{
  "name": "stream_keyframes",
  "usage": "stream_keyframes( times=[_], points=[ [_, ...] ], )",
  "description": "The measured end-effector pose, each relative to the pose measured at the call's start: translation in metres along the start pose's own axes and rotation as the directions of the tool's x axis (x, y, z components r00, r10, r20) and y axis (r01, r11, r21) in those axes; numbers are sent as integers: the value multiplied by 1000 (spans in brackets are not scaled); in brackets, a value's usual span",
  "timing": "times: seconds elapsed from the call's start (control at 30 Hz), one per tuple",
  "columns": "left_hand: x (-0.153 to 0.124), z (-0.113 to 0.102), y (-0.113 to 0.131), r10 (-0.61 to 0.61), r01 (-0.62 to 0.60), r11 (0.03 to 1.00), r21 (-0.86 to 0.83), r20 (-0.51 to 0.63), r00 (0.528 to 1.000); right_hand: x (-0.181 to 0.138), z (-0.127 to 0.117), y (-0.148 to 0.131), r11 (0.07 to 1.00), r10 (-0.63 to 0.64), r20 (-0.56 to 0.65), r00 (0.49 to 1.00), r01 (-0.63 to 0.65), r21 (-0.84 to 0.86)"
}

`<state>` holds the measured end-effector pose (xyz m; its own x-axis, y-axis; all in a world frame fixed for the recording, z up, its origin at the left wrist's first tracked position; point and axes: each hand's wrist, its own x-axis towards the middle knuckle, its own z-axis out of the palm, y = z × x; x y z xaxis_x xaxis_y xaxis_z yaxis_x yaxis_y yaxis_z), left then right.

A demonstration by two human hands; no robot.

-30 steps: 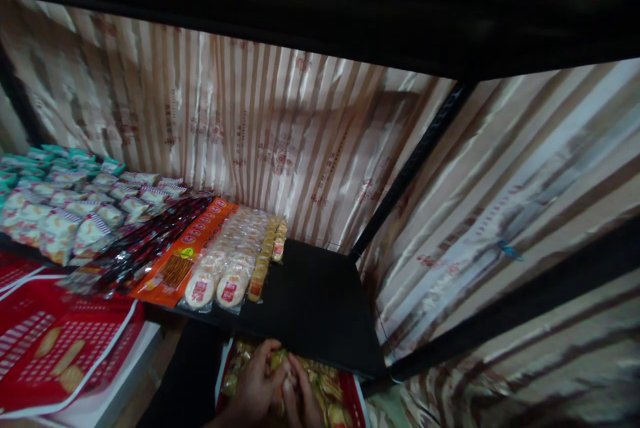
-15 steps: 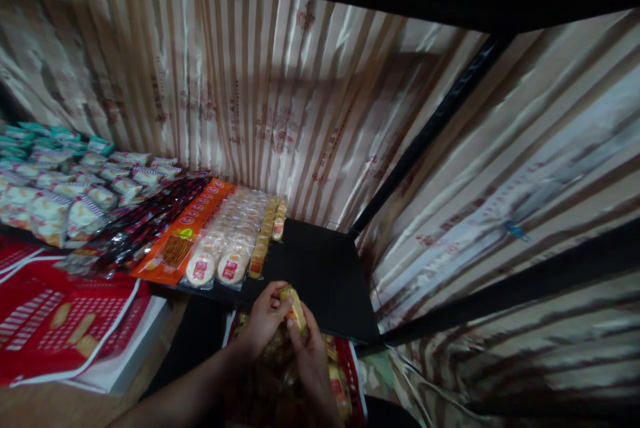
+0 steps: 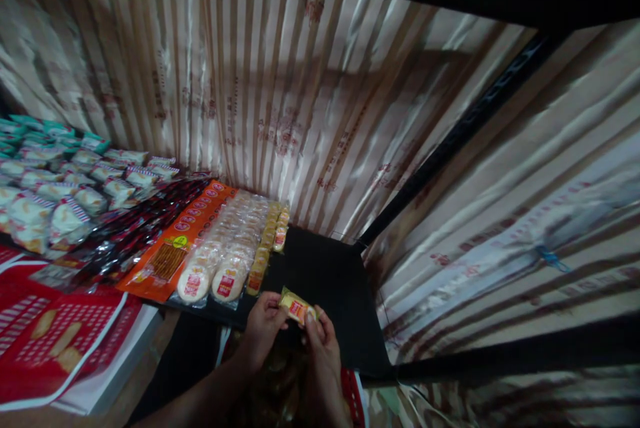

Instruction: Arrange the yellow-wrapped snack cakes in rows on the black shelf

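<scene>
A small yellow snack packet [image 3: 297, 308] with a red and orange label is pinched between my two hands, its label facing up. My left hand [image 3: 265, 321] grips its left end, and my right hand [image 3: 323, 338] holds the right end. Both hands hover over the front edge of the black shelf [image 3: 330, 281]. Just beyond, two rows of similar yellow packets [image 3: 257, 271] lie on the shelf, the right row shorter. Below my hands, a dim bag [image 3: 285, 375] holds more packets, mostly hidden by my forearms.
Left of the yellow rows lie round white crackers [image 3: 194, 281] in clear wrap, an orange snack pack [image 3: 165, 265], dark packets [image 3: 125, 235] and white snack bags [image 3: 70, 218]. A red bag [image 3: 60, 335] stands at lower left. Behind hangs striped sheeting [image 3: 285, 101]; a black post [image 3: 450, 135] slants at right.
Both hands have turned the packet from nearly upright to lying more level, its label now showing. The camera view has shifted slightly.
</scene>
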<state>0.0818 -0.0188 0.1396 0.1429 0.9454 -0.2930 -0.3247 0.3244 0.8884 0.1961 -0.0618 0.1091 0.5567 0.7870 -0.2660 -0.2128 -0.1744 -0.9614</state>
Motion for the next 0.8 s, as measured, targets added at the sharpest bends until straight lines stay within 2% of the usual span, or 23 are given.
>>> stream_keyframes(
  times=[0.1,0.17,0.3,0.43,0.53,0.6,0.7,0.8],
  points=[
    [1,8,-5,-36,28,993,-112,-67,997,7,7,4,993,22,-32,999,-19,116],
    [2,12,-7,-71,57,982,-178,-74,995,11,13,4,988,36,-9,999,-34,154],
    [8,16,-13,-105,90,965,-247,-48,993,22,21,2,992,25,11,1000,-26,123],
    [17,13,-29,-151,124,963,-241,-96,984,47,28,-8,995,-27,64,998,21,94],
    [21,10,-43,-73,57,992,-116,-139,988,70,38,-16,996,-83,92,992,81,33],
    [23,9,-48,99,-93,994,61,-106,989,85,47,-19,991,-126,115,985,130,-23],
    [29,9,-47,358,-338,864,373,17,934,104,64,-20,977,-183,153,971,197,-79],
    [39,11,-44,425,-422,701,575,139,895,120,80,-19,954,-235,180,955,262,-146]
  ],
)
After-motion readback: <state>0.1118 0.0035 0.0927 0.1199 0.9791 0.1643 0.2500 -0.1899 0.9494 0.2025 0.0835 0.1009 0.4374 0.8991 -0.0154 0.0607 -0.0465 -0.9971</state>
